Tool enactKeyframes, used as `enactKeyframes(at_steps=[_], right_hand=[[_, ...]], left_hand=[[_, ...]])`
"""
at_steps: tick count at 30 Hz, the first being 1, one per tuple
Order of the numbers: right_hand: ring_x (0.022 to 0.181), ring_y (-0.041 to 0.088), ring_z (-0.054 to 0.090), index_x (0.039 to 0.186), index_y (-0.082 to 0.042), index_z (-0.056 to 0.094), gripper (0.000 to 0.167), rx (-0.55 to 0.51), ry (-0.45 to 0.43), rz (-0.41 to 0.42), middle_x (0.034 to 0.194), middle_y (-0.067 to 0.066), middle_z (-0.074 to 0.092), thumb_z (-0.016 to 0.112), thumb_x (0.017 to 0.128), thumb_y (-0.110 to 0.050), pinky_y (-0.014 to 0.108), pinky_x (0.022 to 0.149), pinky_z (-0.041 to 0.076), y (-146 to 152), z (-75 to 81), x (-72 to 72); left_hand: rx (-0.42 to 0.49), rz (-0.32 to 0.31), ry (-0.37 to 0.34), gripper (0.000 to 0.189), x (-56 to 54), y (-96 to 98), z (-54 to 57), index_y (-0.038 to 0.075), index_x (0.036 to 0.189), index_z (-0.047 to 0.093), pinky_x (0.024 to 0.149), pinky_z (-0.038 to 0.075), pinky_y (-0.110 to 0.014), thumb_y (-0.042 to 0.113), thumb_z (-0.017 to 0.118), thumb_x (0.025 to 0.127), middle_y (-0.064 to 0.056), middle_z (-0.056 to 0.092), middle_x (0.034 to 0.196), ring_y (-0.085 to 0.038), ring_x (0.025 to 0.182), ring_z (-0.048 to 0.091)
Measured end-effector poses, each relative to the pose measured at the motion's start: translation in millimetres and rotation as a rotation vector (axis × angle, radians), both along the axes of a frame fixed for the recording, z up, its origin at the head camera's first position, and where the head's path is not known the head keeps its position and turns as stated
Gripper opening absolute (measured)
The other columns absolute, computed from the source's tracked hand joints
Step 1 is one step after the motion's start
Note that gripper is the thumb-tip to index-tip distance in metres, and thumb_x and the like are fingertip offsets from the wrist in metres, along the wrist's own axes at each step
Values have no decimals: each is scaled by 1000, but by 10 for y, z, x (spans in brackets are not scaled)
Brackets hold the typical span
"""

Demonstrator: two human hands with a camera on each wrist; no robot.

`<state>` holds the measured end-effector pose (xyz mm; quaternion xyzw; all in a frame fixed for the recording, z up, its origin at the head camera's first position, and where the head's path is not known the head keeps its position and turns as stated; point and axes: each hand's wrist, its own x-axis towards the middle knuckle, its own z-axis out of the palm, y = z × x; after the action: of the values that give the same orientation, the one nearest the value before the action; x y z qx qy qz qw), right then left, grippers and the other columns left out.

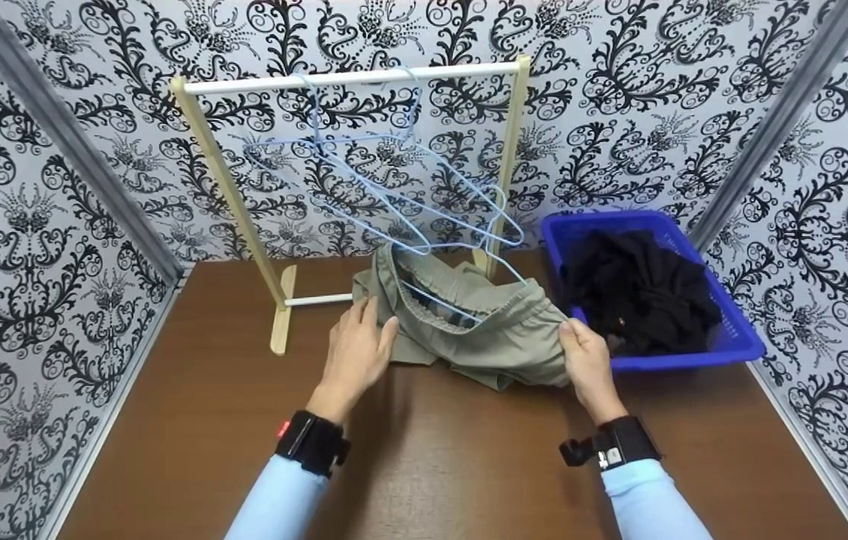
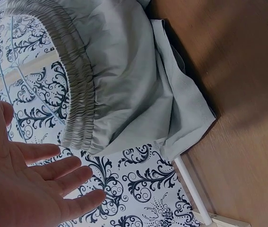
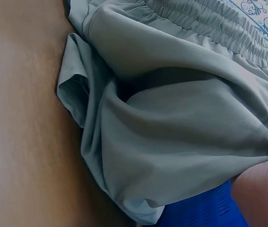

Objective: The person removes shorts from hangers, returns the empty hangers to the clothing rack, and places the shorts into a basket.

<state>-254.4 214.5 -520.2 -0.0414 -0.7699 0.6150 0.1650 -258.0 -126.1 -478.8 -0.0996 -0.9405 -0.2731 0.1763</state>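
Note:
Greenish-grey shorts [image 1: 499, 337] with a gathered elastic waistband [image 2: 79, 90] hang low in front of the rack, the waist opening facing up. A light blue wire hanger [image 1: 503, 262] reaches into that opening; its lower part is partly hidden by the cloth. My right hand [image 1: 587, 364] pinches the right side of the shorts and draws the fabric outward, as the right wrist view also shows. At the left side, my left hand [image 1: 359, 349] has its fingers extended beside the waistband; in the left wrist view its fingers [image 2: 72, 172] are spread apart from the cloth.
A wooden rack with a white top bar [image 1: 244, 85] carries the light blue hangers, which overlap. To the right stands a blue plastic basket [image 1: 739, 341] holding dark clothing [image 1: 638, 292]. Patterned walls enclose the brown table [image 1: 454, 465] at the back and sides.

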Motion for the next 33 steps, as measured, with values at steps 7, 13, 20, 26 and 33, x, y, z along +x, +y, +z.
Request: enactKeyframes(at_steps=[7,13,20,26,33], right_hand=[[67,9,39,74,3,41,38,25,-28,39,71,-1,35,52,108,-10,23,62,33,5,-51,64],[68,9,42,80,9,50,34,3,-40,70,71,-2,42,52,108,-9,23,62,36,13,-125,93],[67,9,41,79,6,50,33,23,-75,81,71,-3,41,51,108,-9,23,62,34,36,-219,111],[78,11,53,86,8,61,28,76,-129,114,79,7,57,52,108,-9,21,71,40,49,-255,145],[77,13,54,84,12,58,29,145,-120,164,76,9,56,56,106,-8,21,71,40,58,-266,209]], left_hand=[[0,-6,24,55,7,16,-20,-11,141,53,108,41,-63,32,52,107,-33,53,143,-50,132,52],[0,-10,64,52,14,28,-35,-11,138,55,105,44,-63,30,55,106,-33,55,139,-50,128,54],[1,-6,62,52,-5,25,-82,-12,137,55,104,44,-63,29,56,105,-33,56,137,-50,127,55],[16,-3,27,54,-7,18,-88,-12,141,53,107,42,-62,30,55,106,-33,55,140,-49,130,53],[2,-6,0,55,-29,-23,-139,-11,142,52,108,41,-62,31,53,107,-31,52,144,-49,133,50]])
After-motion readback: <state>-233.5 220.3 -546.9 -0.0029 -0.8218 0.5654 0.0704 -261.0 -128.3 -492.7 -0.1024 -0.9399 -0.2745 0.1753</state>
